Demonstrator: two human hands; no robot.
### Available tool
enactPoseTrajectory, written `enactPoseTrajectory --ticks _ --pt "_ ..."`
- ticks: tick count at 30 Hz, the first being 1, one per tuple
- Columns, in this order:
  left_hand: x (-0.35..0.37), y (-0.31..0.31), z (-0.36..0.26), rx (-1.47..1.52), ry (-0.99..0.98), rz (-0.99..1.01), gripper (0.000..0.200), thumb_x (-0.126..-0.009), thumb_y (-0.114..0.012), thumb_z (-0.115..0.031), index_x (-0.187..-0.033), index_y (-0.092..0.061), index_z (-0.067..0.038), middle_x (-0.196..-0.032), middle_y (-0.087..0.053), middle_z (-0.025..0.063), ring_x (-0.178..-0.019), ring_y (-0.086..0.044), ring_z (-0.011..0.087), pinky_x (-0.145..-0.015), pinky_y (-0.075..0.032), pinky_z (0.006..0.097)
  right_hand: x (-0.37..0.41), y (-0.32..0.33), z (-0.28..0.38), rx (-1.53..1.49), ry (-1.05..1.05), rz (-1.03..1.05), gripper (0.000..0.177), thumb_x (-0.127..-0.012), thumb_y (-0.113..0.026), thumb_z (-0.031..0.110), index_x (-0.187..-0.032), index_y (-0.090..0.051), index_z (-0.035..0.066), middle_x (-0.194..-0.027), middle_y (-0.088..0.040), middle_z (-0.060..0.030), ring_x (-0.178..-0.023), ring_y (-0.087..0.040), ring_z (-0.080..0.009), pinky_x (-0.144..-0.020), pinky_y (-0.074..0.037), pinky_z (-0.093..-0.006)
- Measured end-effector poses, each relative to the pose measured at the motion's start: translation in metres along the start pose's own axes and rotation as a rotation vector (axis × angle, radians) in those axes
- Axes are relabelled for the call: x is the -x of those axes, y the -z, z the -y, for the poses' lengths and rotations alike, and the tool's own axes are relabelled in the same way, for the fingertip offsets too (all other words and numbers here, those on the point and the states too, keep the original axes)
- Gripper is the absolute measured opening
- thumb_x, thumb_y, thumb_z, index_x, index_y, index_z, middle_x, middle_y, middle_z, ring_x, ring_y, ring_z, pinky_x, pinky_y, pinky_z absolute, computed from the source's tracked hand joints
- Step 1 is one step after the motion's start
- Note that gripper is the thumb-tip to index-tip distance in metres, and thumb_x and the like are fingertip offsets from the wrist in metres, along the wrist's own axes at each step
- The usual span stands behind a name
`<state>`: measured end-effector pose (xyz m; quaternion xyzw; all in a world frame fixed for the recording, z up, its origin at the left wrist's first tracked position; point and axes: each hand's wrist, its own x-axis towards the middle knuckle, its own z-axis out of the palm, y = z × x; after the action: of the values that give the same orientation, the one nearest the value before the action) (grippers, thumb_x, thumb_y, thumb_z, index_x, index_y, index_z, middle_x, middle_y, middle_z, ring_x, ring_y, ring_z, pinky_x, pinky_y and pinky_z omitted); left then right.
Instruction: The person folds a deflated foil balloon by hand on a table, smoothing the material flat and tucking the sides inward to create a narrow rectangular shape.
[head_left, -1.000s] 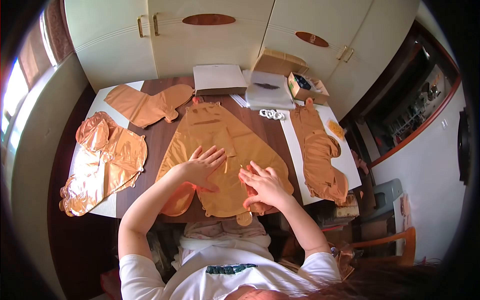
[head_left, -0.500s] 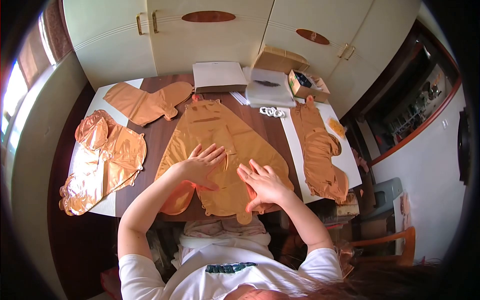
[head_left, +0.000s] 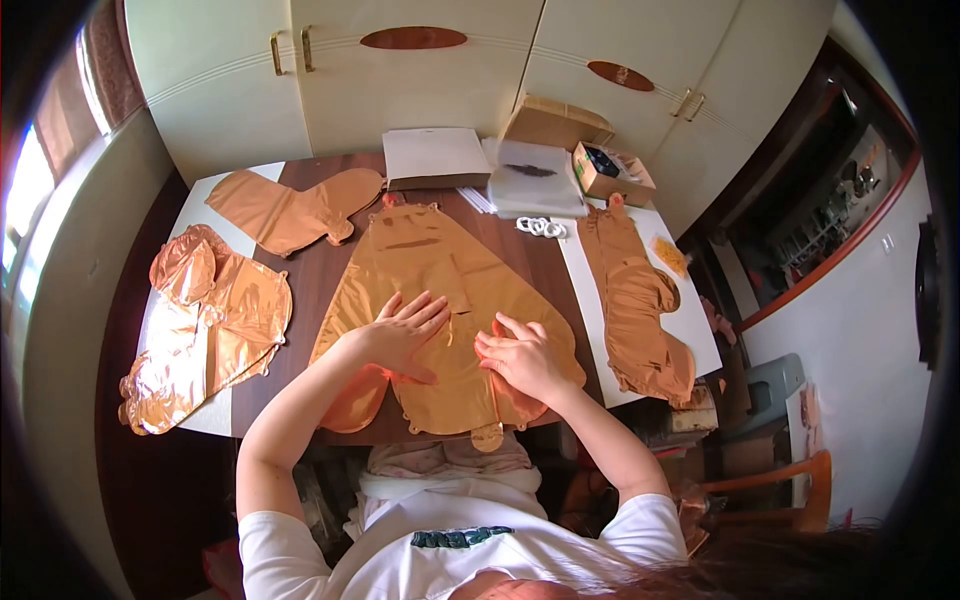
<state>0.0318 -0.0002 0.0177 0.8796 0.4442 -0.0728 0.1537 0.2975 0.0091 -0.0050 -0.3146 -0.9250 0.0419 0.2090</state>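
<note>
A large, flat orange-gold foil sheet [head_left: 440, 255], shaped like a wide triangle with small tabs, lies on the brown table [head_left: 310, 280] before me. My left hand [head_left: 402, 335] rests flat on its middle with the fingers spread. To the right, my right hand [head_left: 520, 358] lies on the same foil, its fingers apart and its thumb partly hidden. Reddish-orange foil parts [head_left: 355, 402] show at the lower left edge and beside my right hand. Neither hand holds anything.
Other foil pieces lie at the left [head_left: 235, 310], back left [head_left: 290, 205] and right [head_left: 635, 300]. A white box [head_left: 435, 155], plastic sleeves [head_left: 535, 180], white rings [head_left: 541, 228], an open carton [head_left: 615, 178] and a small yellow packet [head_left: 669, 256] stand or lie farther back.
My right hand has shifted and turned slightly, with its thumb drawn in from the lower foil. My left hand stays nearly where it was.
</note>
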Motion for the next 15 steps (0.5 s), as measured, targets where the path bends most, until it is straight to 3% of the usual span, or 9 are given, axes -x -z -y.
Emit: enactPoseTrajectory --ticks 7,15 --pt "0.002 0.007 -0.005 -0.010 0.007 0.024 0.116 -0.068 -0.062 -0.068 -0.148 -0.009 -0.003 -0.154 -0.008 0.0155 -0.143 -0.002 0.0314 -0.113 -0.005 0.0538 -0.001 0.010 -0.002 0.064 0.023 0.126 0.046 -0.074 -0.065 0.048 -0.110 -0.068 0.020 -0.118 -0.063 0.0047 -0.129 -0.042 -0.0256 -0.094 -0.035 -0.0434" --pt "0.003 0.009 -0.005 -0.010 0.012 0.037 0.115 -0.068 -0.062 -0.068 -0.148 -0.008 -0.003 -0.154 -0.007 0.0155 -0.143 -0.001 0.0312 -0.113 -0.004 0.0531 -0.004 0.028 0.007 0.145 0.054 0.367 0.089 -0.056 -0.070 0.062 -0.127 -0.054 0.012 -0.136 -0.050 0.0008 -0.135 -0.031 -0.0291 -0.099 -0.032 -0.0483"
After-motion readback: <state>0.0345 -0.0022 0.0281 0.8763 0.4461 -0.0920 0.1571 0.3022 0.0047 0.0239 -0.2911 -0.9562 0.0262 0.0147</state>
